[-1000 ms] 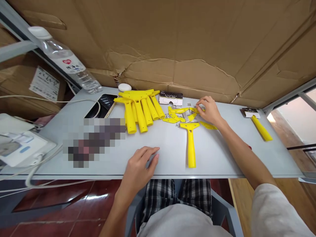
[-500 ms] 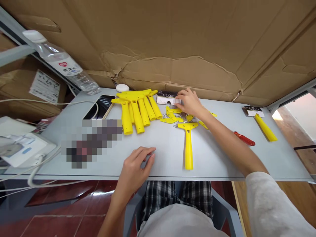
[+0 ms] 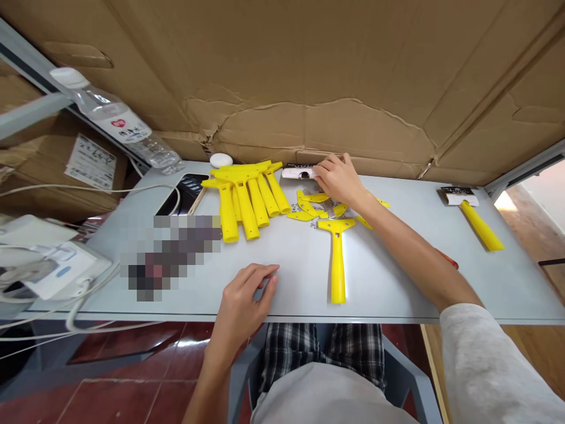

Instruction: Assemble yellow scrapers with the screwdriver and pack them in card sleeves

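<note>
My right hand (image 3: 339,179) reaches to the back of the table, its fingers closed on the right end of a black-and-white cardboard sleeve (image 3: 296,172). My left hand (image 3: 248,290) rests near the front edge, fingers stretched out and thumb apart, holding nothing. Between the hands a yellow plastic scraper handle (image 3: 338,265) lies with its T-shaped head towards the back. Behind it are loose yellow cover plates (image 3: 304,206) and small screws (image 3: 314,223). To their left sits a pile of yellow scraper handles (image 3: 247,200).
A scraper with a sleeved head (image 3: 481,224) lies at the right. My right forearm mostly hides a red tool (image 3: 450,259). At the left are a phone (image 3: 183,191), a water bottle (image 3: 123,123), a white power strip (image 3: 75,265) with cables, and a blurred-out item.
The cardboard sleeve has tipped at my right hand and shows less of its face. My right forearm now covers more of the red tool. My left hand has stayed put.
</note>
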Available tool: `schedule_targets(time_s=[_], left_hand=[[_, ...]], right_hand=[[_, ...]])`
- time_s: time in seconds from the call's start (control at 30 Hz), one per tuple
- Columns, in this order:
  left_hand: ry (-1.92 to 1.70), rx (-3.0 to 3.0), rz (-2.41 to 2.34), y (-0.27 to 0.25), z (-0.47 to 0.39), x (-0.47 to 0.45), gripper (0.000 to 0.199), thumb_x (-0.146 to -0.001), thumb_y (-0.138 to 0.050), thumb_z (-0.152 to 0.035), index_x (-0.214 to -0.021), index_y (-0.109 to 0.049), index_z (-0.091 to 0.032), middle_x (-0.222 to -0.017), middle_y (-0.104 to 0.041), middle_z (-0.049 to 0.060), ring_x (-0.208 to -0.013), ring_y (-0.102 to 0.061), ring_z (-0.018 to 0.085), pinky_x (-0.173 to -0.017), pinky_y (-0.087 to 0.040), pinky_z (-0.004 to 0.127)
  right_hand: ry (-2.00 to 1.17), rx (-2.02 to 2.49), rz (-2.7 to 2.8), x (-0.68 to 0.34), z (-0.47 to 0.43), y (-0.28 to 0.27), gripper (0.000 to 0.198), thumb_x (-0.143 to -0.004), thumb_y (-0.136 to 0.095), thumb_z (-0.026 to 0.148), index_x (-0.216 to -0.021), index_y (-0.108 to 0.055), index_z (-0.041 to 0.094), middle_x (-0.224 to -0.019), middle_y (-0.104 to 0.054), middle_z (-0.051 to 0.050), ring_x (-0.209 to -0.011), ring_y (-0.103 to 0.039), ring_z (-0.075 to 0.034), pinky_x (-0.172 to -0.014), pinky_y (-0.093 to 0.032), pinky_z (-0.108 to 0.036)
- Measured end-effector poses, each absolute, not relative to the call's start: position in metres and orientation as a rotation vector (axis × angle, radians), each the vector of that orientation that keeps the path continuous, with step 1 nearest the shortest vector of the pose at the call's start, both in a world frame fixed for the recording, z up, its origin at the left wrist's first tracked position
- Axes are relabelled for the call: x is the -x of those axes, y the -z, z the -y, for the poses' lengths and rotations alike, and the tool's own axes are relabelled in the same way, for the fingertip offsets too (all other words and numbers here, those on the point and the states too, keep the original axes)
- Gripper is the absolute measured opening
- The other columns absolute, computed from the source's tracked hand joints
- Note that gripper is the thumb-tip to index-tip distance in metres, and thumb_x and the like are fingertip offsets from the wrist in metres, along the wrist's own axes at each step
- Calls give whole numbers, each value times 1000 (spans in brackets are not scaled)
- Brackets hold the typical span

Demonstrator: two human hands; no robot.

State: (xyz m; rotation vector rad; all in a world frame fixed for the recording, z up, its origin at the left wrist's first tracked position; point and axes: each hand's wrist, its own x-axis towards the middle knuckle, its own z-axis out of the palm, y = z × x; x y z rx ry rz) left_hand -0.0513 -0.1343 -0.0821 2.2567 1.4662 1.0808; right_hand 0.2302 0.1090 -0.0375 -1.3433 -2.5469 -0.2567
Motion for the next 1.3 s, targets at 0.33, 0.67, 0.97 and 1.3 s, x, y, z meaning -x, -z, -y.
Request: schedule_targets(time_s=[0.33,0.67,0.97,1.3], left_hand=[[-1060,-2232,-1490,84,135,52,17,-108,-63,-16,-116,-78,-19,-101,-78,4,-81,-67,15,-80,-57,29],[-1038,-2237,-1478,84,135,52,17,-109,-61,-19,-115,-77,-17,-99,-76,5,-83,-67,16,-83,-56,31],[-895,-2287,-1328,66,126,43,22,-109,-63,-28,-121,-78,-20,-93,-75,2,-75,-66,15,-77,-56,30],[-159,-2608,-834,33,78,-15,52,-108,-58,-32,-159,-65,-41,-120,-71,7,-99,-73,26,-88,-57,35]], right_hand=[[365,1225,2551,-219,-87,29,49,-117,-30,28,-124,-76,14,-122,-76,-18,-126,-55,-34,-113,-34,-59],[275,1396,2284,-268,-64,23,51,-119,-25,31,-138,-70,16,-142,-73,-18,-126,-68,-31,-107,-44,-50],[90,1299,2112,-348,107,49,37,-112,-56,30,-146,-71,27,-147,-73,-12,-135,-73,-27,-117,-64,-50],[-140,1371,2089,-365,210,87,43,-107,-63,23,-149,-68,35,-160,-58,-13,-145,-67,-29,-119,-66,-55]])
